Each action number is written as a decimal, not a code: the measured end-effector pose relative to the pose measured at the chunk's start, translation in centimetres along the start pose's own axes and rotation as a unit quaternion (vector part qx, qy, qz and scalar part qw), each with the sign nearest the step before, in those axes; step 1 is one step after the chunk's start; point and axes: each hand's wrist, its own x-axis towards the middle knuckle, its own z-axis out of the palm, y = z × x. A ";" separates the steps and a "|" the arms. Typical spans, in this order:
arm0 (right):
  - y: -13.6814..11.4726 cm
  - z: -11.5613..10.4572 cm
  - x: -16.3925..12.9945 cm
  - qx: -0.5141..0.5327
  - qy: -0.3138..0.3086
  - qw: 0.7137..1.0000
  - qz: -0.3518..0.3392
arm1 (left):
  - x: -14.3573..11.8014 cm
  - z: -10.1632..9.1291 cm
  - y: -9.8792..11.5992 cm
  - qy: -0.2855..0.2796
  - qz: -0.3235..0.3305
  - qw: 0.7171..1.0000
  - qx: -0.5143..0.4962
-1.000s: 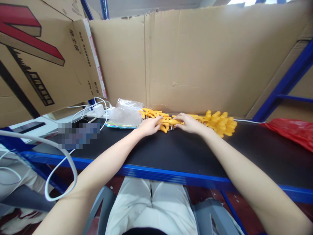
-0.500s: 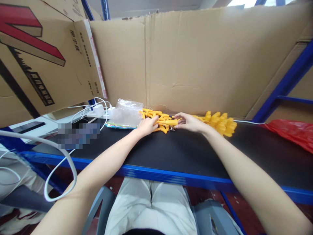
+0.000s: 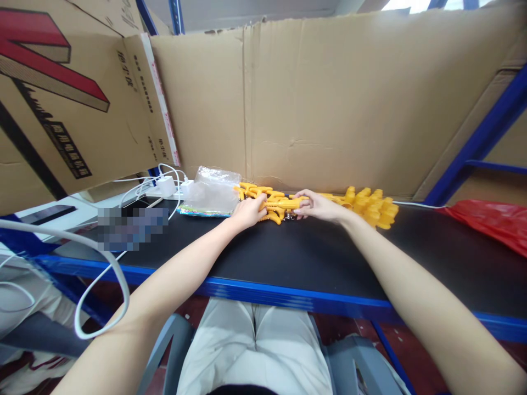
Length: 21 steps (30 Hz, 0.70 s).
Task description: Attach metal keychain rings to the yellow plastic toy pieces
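My left hand [image 3: 250, 212] is closed around the left part of a long yellow plastic piece [image 3: 287, 203]. At that piece's right end, the fingers and thumb of my right hand [image 3: 313, 205] pinch it. Under and behind it lies a pile of branching yellow plastic pieces [image 3: 263, 190], with small metal bits showing near my right fingers. Right of my right hand lies a cluster of knobby yellow pieces [image 3: 370, 207]. Clear plastic bags [image 3: 214, 192] rest just left of the pile. My fingers hide part of the held piece, so its exact kind cannot be made out.
The black tabletop [image 3: 288, 258] has a blue metal front edge [image 3: 263, 291]. Cardboard [image 3: 329, 99] stands along the back. White chargers and cables [image 3: 167, 186] sit at left, with a white cable loop [image 3: 123, 285] over my left forearm. A red plastic bag [image 3: 489, 219] lies at right.
The held yellow piece looks turned, now showing a ridged side instead of a smooth one. My right hand has shifted slightly right; my left hand stays nearly in place.
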 end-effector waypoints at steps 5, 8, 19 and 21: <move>-0.2 0.0 -0.1 -0.007 -0.020 1.000 0.020 | 0.0 -0.2 0.1 -0.002 -0.012 1.000 -0.007; -0.2 0.1 -0.1 0.001 -0.007 1.000 0.017 | 0.0 -0.1 0.2 0.000 -0.015 1.000 -0.012; -0.3 0.1 -0.2 -0.023 -0.014 0.999 0.019 | 0.0 0.0 0.0 0.003 -0.001 1.000 -0.013; -0.4 0.2 -0.2 -0.033 -0.014 0.999 0.025 | 0.0 0.0 -0.1 0.002 0.000 1.000 -0.010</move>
